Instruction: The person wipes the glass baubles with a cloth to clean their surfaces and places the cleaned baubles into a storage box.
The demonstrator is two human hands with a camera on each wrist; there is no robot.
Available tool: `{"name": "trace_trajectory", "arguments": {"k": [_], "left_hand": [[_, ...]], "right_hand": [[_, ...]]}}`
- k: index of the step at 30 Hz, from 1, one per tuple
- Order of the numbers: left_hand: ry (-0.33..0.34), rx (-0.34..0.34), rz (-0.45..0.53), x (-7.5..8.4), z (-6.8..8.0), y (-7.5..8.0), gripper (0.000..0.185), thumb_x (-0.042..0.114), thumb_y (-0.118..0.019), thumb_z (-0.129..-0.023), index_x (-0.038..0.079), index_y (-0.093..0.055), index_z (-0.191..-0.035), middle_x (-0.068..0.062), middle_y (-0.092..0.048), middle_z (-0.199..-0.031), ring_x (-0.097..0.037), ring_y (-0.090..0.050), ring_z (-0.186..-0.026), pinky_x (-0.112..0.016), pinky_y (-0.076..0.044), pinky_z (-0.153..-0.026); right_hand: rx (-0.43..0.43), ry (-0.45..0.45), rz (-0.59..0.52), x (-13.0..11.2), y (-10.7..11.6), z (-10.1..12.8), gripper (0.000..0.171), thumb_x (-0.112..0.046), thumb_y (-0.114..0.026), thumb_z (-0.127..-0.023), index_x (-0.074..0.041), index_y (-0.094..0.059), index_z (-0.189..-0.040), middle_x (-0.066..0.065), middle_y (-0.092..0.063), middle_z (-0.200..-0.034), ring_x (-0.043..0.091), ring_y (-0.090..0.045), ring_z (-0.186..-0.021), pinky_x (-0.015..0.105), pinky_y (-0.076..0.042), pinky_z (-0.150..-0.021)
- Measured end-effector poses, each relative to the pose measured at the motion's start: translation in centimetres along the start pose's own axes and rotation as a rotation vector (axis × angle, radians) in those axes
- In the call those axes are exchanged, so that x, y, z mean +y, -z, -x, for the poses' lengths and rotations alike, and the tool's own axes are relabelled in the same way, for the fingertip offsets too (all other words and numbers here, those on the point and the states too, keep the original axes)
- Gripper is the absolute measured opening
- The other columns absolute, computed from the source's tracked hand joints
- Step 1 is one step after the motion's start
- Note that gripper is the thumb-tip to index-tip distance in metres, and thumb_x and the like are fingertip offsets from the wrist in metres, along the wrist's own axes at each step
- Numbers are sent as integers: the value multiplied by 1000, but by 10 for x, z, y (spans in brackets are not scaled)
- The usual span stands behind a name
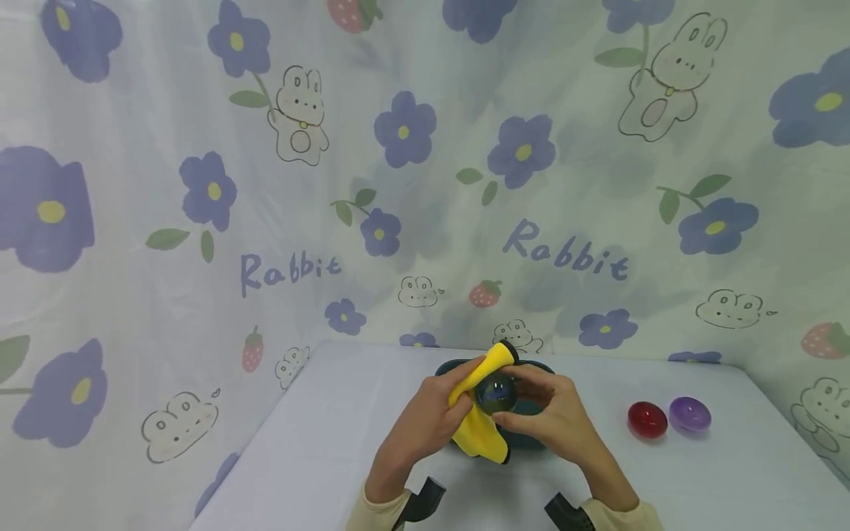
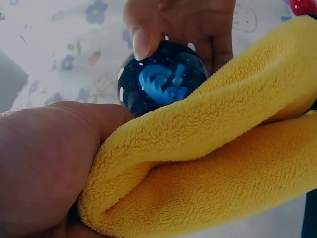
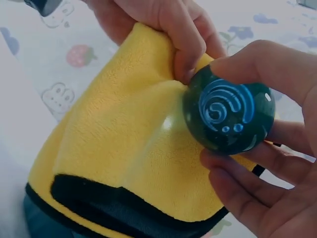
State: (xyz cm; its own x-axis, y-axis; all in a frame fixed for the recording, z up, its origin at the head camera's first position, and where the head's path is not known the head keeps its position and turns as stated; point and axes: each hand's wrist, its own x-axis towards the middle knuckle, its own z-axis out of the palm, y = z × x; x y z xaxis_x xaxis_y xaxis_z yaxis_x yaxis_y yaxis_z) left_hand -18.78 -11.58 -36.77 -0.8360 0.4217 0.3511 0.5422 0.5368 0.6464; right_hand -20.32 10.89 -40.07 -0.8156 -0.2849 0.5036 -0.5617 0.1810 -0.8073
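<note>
A person's two hands meet low in the centre of the head view, over a pale desk backed by a curtain printed with purple flowers and rabbits. Left of centre, the left hand grips a folded yellow cloth, fingers curled round it, and presses the cloth against a dark glossy ball. The ball, marked with a light blue swirl, sits mid-frame just above a dark green tray. Right of it, the right hand pinches the ball between thumb and fingertips. Further right on the desk, well apart from the hands, lie a red ball and, just beside it, a purple ball.
</note>
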Motion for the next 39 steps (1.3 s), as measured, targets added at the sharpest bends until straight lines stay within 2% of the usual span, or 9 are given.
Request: {"name": "trace_trajectory", "arguments": {"k": [5, 12, 18, 24, 27, 30, 35, 39], "left_hand": [[25, -10, -13, 1, 0, -1, 59, 7, -49, -98, 13, -45, -156, -6, -70, -123, -5, -60, -80, -21, -52, -78], [57, -13, -18, 5, 0, -1, 58, 8, -51, -98, 12, -46, -156, -4, -70, -109, -6, -60, -79, -21, -53, -77], [92, -32, 12, 7, 0, -1, 60, 10, -52, -98, 14, -45, -157, -2, -70, -105, -5, -60, -76, -20, -53, -73], [84, -26, 7, 9, 1, 0, 60, 10, -52, -98, 12, -45, -157, -2, -70, -103, -4, -60, -75, -20, -53, -72], [92, -29, -2, 12, 2, 1, 60, 9, -52, -97, 11, -45, -157, -4, -70, -104, -4, -60, -75, -20, -53, -72], [106, -31, -7, 15, 4, 2, 61, 10, -54, -97, 11, -45, -157, -4, -71, -107, -4, -60, -76, -20, -53, -73], [102, -26, -28, 20, 5, 2, 60, 11, -55, -97, 12, -46, -156, -6, -73, -113, -4, -61, -80, -19, -55, -76], [79, -6, -58, 23, 7, 2, 59, 10, -55, -97, 13, -48, -155, -6, -73, -116, -4, -62, -82, -19, -56, -79]], "right_hand": [[42, 21, -49, -1, 1, -1, 55, -6, -87, -77, -10, -70, -129, 13, -73, -122, 12, -72, -95, 23, -57, -94], [99, 36, -96, 0, 0, -2, 55, 1, -84, -78, -6, -69, -130, 18, -71, -125, 12, -72, -95, 21, -56, -95], [151, -31, -83, -1, -1, -2, 56, -2, -84, -79, -6, -66, -133, 18, -68, -131, 6, -72, -102, 16, -54, -96], [162, -106, -105, 0, -2, -4, 62, -4, -87, -77, -8, -63, -134, 11, -63, -138, 3, -70, -109, 17, -54, -97], [177, -131, -94, -1, -2, -4, 62, -6, -87, -78, -7, -62, -135, 12, -63, -137, 1, -69, -111, 19, -55, -96], [189, -146, -77, -1, -2, -5, 63, -7, -87, -79, -5, -61, -135, 15, -63, -137, 9, -71, -115, 24, -56, -96], [200, -144, -18, -1, -1, -4, 63, -11, -87, -80, -4, -62, -137, 15, -65, -138, 32, -71, -118, 35, -56, -99], [184, -136, 36, 0, 1, -2, 60, -15, -86, -82, -7, -64, -138, 14, -69, -134, 33, -73, -113, 40, -59, -97]]}}
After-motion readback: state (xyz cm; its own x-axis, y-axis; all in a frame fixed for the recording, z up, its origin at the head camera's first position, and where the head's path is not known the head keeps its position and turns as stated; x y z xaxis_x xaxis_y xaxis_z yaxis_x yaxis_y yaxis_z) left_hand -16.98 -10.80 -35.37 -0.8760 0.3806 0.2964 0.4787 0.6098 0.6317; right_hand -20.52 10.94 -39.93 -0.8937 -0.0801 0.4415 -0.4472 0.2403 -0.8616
